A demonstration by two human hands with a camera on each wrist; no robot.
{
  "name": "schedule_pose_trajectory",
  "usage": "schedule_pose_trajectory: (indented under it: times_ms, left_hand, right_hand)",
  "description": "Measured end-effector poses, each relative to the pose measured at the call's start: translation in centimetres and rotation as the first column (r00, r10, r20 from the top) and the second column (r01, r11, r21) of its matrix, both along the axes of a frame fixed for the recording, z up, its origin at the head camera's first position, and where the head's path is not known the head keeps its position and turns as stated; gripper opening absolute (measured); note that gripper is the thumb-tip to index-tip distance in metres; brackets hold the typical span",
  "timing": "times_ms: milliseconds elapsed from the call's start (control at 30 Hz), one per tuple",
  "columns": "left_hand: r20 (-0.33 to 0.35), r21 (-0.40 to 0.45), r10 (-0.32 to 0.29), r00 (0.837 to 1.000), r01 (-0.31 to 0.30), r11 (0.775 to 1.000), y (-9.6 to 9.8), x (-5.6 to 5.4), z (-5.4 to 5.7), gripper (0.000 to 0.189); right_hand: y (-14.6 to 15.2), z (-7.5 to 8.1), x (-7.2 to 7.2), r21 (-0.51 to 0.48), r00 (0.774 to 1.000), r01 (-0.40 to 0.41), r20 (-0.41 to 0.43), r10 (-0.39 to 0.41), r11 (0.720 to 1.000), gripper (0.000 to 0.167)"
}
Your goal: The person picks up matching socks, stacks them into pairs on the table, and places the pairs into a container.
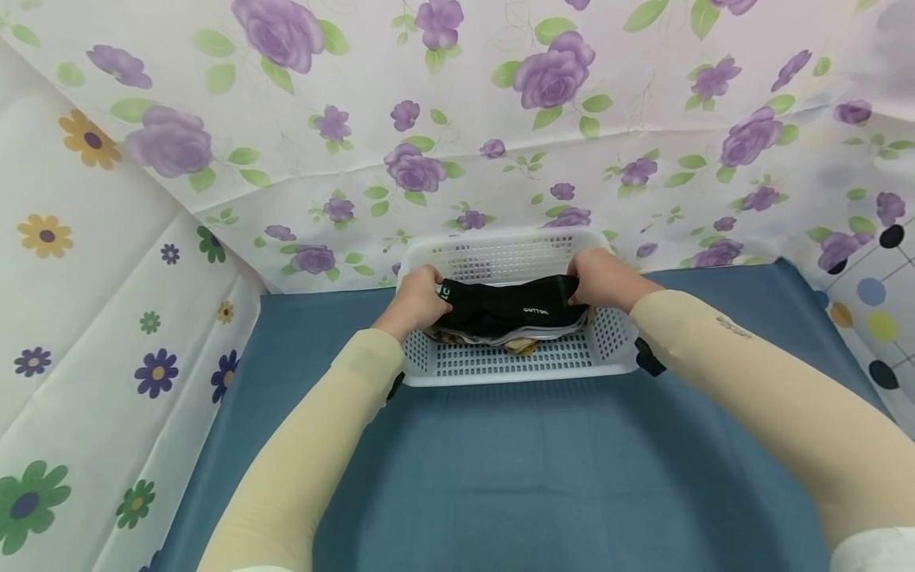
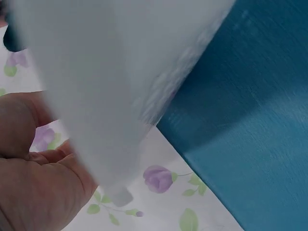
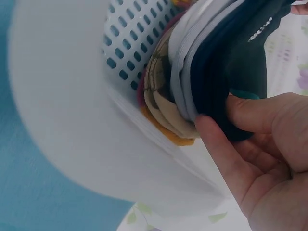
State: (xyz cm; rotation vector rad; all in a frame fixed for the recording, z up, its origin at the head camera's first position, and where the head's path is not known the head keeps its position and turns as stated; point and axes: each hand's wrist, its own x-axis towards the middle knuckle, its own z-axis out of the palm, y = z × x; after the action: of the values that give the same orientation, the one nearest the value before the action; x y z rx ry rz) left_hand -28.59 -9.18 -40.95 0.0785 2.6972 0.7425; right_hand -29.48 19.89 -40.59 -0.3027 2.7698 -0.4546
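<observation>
A black folded garment (image 1: 493,308) with white "COTTON" lettering lies atop a stack of folded cloth inside a white perforated basket (image 1: 515,376). At its left end my left hand (image 1: 416,300) grips it between thumb and fingers. My right hand (image 1: 604,280) pinches the opposite end. In the right wrist view, grey cloth layers (image 3: 180,60), a plaid piece (image 3: 155,79) and a mustard piece (image 3: 173,136) show beneath the black garment. The basket's blurred wall (image 2: 91,86) hides the left fingertips in the left wrist view.
The basket stands on a blue-covered table (image 1: 515,477), close to the back wall sheet (image 1: 457,183) with purple flowers. Another flowered sheet (image 1: 107,278) rises on the left, and a dotted sheet (image 1: 875,298) on the right.
</observation>
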Motion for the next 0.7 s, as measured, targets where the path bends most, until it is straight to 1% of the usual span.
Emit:
schedule_pose_trajectory:
  times_ms: [100, 267, 367, 567, 700]
  left_hand:
    - [0.006, -0.022, -0.008, 1.000, 0.008, 1.000, 0.02, -0.04, -0.15, 0.053]
    - [0.022, -0.037, 0.003, 1.000, -0.002, 0.999, 0.13, -0.11, -0.27, 0.053]
    - [0.008, -0.063, -0.004, 1.000, 0.004, 0.998, 0.31, -0.07, -0.34, 0.054]
    - [-0.025, -0.147, -0.038, 0.999, 0.033, 0.989, 0.65, 0.08, -0.71, 0.055]
    - [-0.026, -0.157, -0.033, 0.999, 0.028, 0.987, 0.70, 0.13, -0.78, 0.054]
  right_hand:
    - [-0.27, 0.05, -0.16, 0.026, 1.000, -0.005, 0.011, 0.005, 1.000, 0.038]
    - [-0.39, -0.05, -0.32, 0.068, 0.999, 0.002, 0.034, -0.005, 0.998, 0.041]
    - [-0.40, -0.18, -0.37, 0.083, 0.999, 0.012, 0.046, -0.016, 0.996, 0.039]
    - [-0.77, -0.37, -0.39, 0.103, 0.999, 0.015, 0.044, -0.020, 0.995, 0.033]
    - [-1.09, -0.51, -0.40, 0.131, 0.999, 0.014, 0.034, -0.019, 0.991, 0.032]
